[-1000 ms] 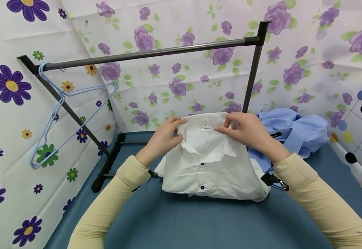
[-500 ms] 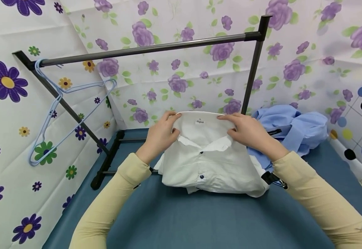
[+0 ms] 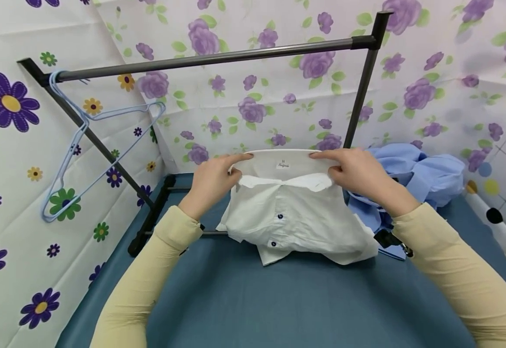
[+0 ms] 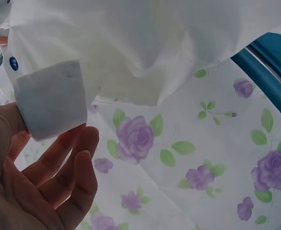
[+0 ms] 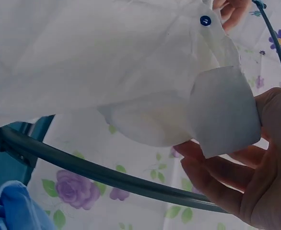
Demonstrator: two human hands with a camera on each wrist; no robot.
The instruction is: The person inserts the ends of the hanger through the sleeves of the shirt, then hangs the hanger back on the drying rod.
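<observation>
A white shirt (image 3: 296,212) with dark buttons and a neck label hangs by its collar between both hands in the head view. My left hand (image 3: 213,181) pinches the left side of the collar between thumb and fingers. On the other side, my right hand (image 3: 359,174) pinches the collar the same way. In the left wrist view a collar point (image 4: 54,98) lies against the thumb, the other fingers behind it. The right wrist view has the opposite collar point (image 5: 224,112) between thumb and fingers. The shirt's lower part droops close over the blue-green table (image 3: 296,299).
A dark metal rack (image 3: 209,59) stands behind the shirt. Light-blue hangers (image 3: 87,125) hang at its left end. A crumpled blue shirt (image 3: 435,174) lies at the right. Flowered sheets (image 3: 253,111) line the back and left side.
Both hands have spread the collar wider and raised the shirt slightly, so its front tips more upright and its lower hem hangs into view. The head view has shifted a little.
</observation>
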